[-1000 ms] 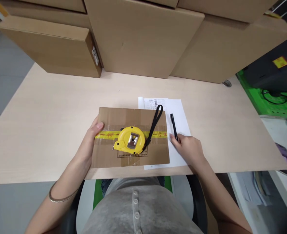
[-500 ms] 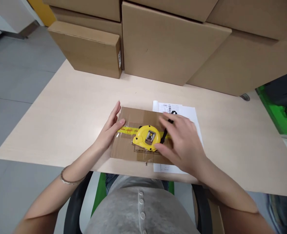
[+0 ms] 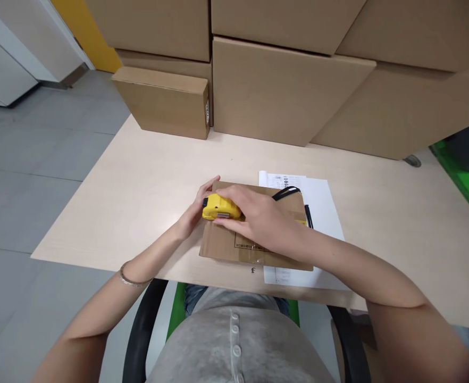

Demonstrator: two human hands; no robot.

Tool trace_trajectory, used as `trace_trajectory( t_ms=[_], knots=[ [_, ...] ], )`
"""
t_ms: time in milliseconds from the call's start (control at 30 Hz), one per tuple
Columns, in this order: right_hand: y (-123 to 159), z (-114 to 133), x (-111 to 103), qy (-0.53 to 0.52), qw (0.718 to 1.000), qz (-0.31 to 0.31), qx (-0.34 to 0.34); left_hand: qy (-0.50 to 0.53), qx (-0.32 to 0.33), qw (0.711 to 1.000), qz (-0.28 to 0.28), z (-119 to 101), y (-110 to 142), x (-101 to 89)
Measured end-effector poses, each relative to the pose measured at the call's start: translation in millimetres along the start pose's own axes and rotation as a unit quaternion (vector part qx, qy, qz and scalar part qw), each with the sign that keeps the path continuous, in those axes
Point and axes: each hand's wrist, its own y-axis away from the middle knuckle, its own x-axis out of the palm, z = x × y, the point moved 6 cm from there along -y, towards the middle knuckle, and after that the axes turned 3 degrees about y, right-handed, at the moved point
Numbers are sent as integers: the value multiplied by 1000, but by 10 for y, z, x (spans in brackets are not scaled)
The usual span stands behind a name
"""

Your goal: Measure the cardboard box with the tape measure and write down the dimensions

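A flat cardboard box [image 3: 226, 247] lies in front of me on the table, with clear and yellow tape across its top. My right hand [image 3: 264, 215] is closed around a yellow tape measure [image 3: 219, 206], turned on its side above the box's left end. My left hand [image 3: 194, 213] holds the box's left edge, its fingers reaching along the side; the tape measure hides the thumb. A black wrist strap [image 3: 286, 192] loops out past my right hand over the box's far edge.
White printed sheets [image 3: 324, 213] lie partly under the box on its right. Large cartons [image 3: 290, 90] stand stacked along the table's far side. A smaller carton [image 3: 166, 109] stands in front of them at the left. The table's near edge [image 3: 234, 284] is close to my body.
My right hand has taken hold of the tape measure, which lay flat on the box, and brought it left and onto its side. The view has shifted slightly.
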Motion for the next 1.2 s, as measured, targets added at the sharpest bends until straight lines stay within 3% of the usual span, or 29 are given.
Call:
trace_trajectory(
  t_ms=[100, 200, 400, 533, 733, 967, 1067, 1200],
  knots=[
    [99, -59, -83, -10, 1000, -17, -9, -108, 44, 990, 80, -25, -38, -61],
    [420, -282, -327, -24, 998, -35, 41, -149, 67, 980, 114, -87, -54, -64],
    [1491, -902, -982, 4, 979, -112, 172, -112, 31, 989, 91, 3, -79, -98],
    [1827, -1046, -1060, -1, 968, -129, 216, -101, 30, 991, 83, 61, -100, -141],
    [1698, -1003, -960, 19, 961, -89, 262, -103, 39, 990, 86, 8, -95, -136],
    [1513, -976, -1005, -49, 961, 13, 273, -125, 48, 988, 77, -2, -98, -148],
    [1225, -842, -948, -68, 962, 40, 262, -128, 49, 987, 79, 8, -108, -163],
    [585, -528, -588, -31, 973, 111, 202, -133, 53, 986, 87, 42, -114, -187]
  ],
)
